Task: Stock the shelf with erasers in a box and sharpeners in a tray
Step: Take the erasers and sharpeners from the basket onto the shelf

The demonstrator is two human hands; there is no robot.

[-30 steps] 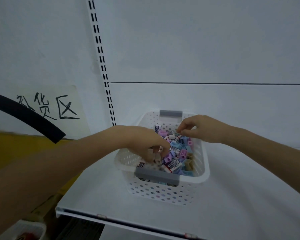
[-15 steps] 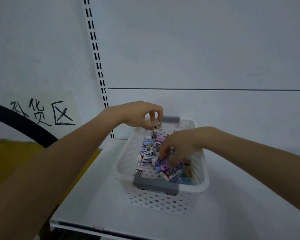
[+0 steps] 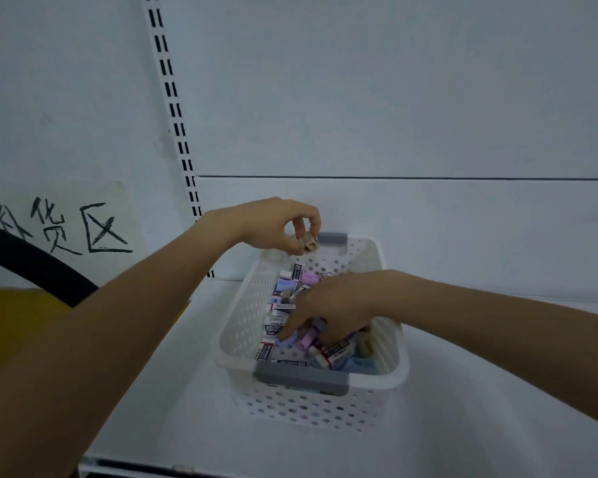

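Erasers (image 3: 265,351) in white sleeves with dark print lay heaped in a white perforated basket (image 3: 242,322), mixed with small pastel pieces in blue, lilac, pink and beige. The basket had a grey handle on its near rim (image 3: 301,376) and another on its far rim (image 3: 332,238), and it stood on a white shelf (image 3: 480,426) close to the back panel.

The left hand (image 3: 270,225) hung over the basket's far left corner, thumb and fingertips pinched on a beige piece (image 3: 308,243) with dark holes in one face, held clear of the heap. The right hand (image 3: 332,305) was down inside the basket, its fingers bent into the pile and partly buried among the pieces; whether they closed on anything could not be told.

The print on the eraser sleeves was too small to read. On the wall to the left a paper sign (image 3: 59,229) carried three handwritten black characters, which looked like 补货区, the first partly cut by a black tube (image 3: 38,267) crossing in front of it. A slotted upright (image 3: 176,112) ran up the wall between the sign and the basket.
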